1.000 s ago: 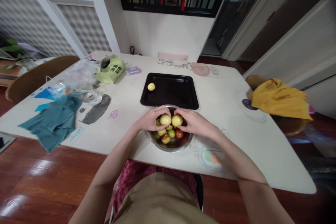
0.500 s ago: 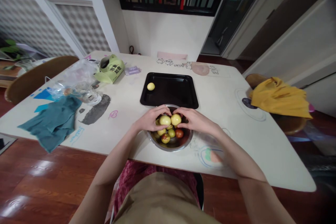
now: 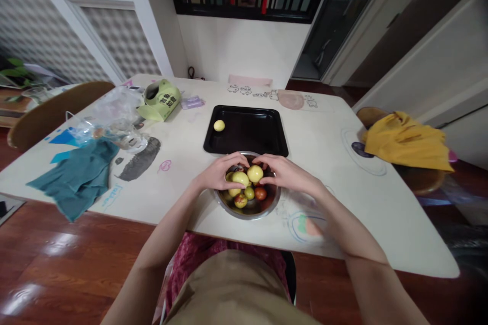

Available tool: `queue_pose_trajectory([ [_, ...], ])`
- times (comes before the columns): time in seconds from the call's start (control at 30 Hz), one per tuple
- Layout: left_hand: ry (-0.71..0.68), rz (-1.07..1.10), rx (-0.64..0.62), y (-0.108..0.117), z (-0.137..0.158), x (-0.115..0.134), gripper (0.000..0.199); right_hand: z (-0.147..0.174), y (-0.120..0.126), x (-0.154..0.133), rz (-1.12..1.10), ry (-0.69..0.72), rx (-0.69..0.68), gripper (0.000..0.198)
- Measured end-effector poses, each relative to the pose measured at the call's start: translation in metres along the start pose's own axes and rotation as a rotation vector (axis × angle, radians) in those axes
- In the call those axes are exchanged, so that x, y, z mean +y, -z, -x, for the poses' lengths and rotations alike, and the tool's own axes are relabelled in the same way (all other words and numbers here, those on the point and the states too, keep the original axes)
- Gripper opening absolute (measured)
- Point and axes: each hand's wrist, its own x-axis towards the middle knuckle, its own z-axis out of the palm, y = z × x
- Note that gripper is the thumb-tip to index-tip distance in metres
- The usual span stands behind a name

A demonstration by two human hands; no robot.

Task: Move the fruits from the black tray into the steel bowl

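Inside a steel bowl (image 3: 253, 217) at the table's front edge lie several round fruits, yellow, green and red. My left hand (image 3: 221, 172) reaches in from the left, thumb and fingers curled around a pale greenish-yellow fruit (image 3: 240, 179). From the right, my right hand (image 3: 284, 171) grips a smooth yellow fruit (image 3: 255, 173) just beside it. Below them sit a small green fruit (image 3: 249, 193), a red tomato-like fruit (image 3: 260, 193) and a yellow fruit with reddish-brown patches (image 3: 240, 201). A black tray (image 3: 251, 132) behind the bowl bears one yellow fruit (image 3: 219, 125) on its left side.
At the left of the table (image 3: 324, 137) are a teal cloth (image 3: 82, 175), clear plastic wrapping (image 3: 114, 106), a light green bag-like item (image 3: 163, 101) and a purple packet (image 3: 192, 102). A yellow cloth (image 3: 407, 142) hangs over a chair at the right. Drawings mark the tabletop.
The fruit in my left hand has tilted and sunk slightly, and the left thumb has come down with it. My right hand and its fruit have barely shifted.
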Motion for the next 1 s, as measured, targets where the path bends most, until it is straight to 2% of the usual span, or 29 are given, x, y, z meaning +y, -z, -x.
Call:
queue_pose_trajectory([
  [0.1, 0.028, 0.007, 0.075, 0.000, -0.001, 0.002, 0.037, 0.000, 0.002, 0.002, 0.002, -0.002, 0.013, 0.052],
  [0.2, 0.071, -0.044, 0.228, 0.001, 0.000, -0.001, 0.026, 0.001, 0.004, 0.002, -0.003, 0.011, 0.031, 0.052],
  [0.3, 0.112, -0.199, 0.391, 0.008, 0.001, -0.016, 0.023, 0.002, 0.005, -0.002, 0.005, 0.047, 0.055, 0.047],
  [0.37, 0.152, -0.346, 0.448, 0.016, -0.002, -0.035, 0.025, 0.002, 0.005, -0.006, 0.007, 0.082, 0.070, 0.043],
  [0.43, 0.221, -0.475, 0.447, 0.025, -0.009, -0.058, 0.032, 0.003, 0.004, -0.008, -0.005, 0.117, 0.093, 0.040],
  [0.53, 0.343, -0.617, 0.376, 0.037, -0.027, -0.092, 0.044, 0.008, -0.002, -0.004, -0.025, 0.153, 0.172, 0.037],
  [0.63, 0.534, -0.723, 0.282, 0.042, -0.044, -0.118, 0.053, 0.019, -0.012, 0.009, -0.029, 0.162, 0.298, 0.034],
  [0.7, 0.578, -0.735, 0.275, 0.042, -0.051, -0.129, 0.052, 0.028, -0.021, 0.021, -0.030, 0.144, 0.402, 0.030],
  [0.87, 0.582, -0.720, 0.298, 0.043, -0.054, -0.138, 0.045, 0.045, -0.042, 0.043, -0.023, 0.077, 0.667, 0.018],
  [1.0, 0.534, -0.699, 0.305, 0.045, -0.049, -0.121, 0.045, 0.045, -0.054, 0.041, -0.020, 0.085, 0.744, 0.017],
])
